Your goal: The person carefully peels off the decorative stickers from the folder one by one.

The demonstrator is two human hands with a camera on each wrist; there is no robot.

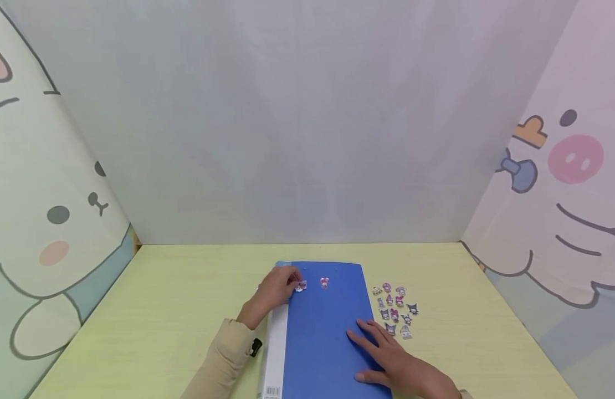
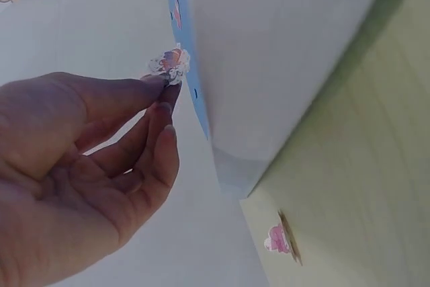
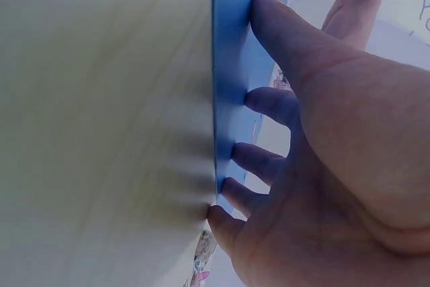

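A blue folder (image 1: 322, 332) with a white spine (image 1: 275, 346) lies flat on the table. Over its upper left part, my left hand (image 1: 276, 288) pinches a small cartoon sticker (image 2: 172, 64) between thumb and fingertips. Whether that sticker touches the cover, I cannot tell. To its right, a pink-and-white sticker (image 1: 324, 283) sits on the cover. My right hand (image 1: 394, 360) rests with fingers spread on the folder's lower right side; in the right wrist view its fingertips press along the blue edge.
Several loose cartoon stickers (image 1: 394, 315) are spread on the pale yellow table (image 1: 188, 288) to the right of the folder. Left of the spine, another pink sticker (image 2: 277, 238) lies on the table. Cartoon-printed cloth panels (image 1: 537, 233) and a plain back cloth (image 1: 307, 138) surround the table.
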